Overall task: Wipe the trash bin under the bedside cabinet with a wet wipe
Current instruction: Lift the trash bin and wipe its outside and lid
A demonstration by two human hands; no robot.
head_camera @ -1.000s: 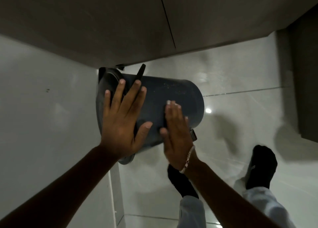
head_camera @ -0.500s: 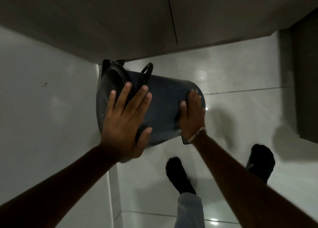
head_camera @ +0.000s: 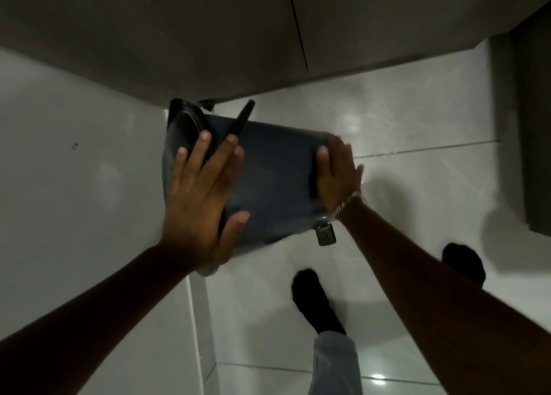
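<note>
The dark blue-grey trash bin (head_camera: 277,183) is tipped on its side above the floor, lid end to the left, base to the right. Its black handle (head_camera: 243,120) sticks up and its foot pedal (head_camera: 325,235) hangs below the base. My left hand (head_camera: 199,203) lies spread over the lid end, thumb wrapped under the side, holding the bin. My right hand (head_camera: 337,177) presses flat on the base end. The wet wipe (head_camera: 360,168) is almost hidden under that palm; only a pale sliver shows at its right edge.
The dark bedside cabinet (head_camera: 208,36) spans the top of the view just behind the bin. A white panel (head_camera: 74,200) runs along the left. Glossy floor tiles (head_camera: 417,111) extend right to dark furniture (head_camera: 533,126). My feet in black socks (head_camera: 316,302) stand below the bin.
My right hand has slid along the bin from the middle of its side to the base end on the right. My left hand stays on the lid end.
</note>
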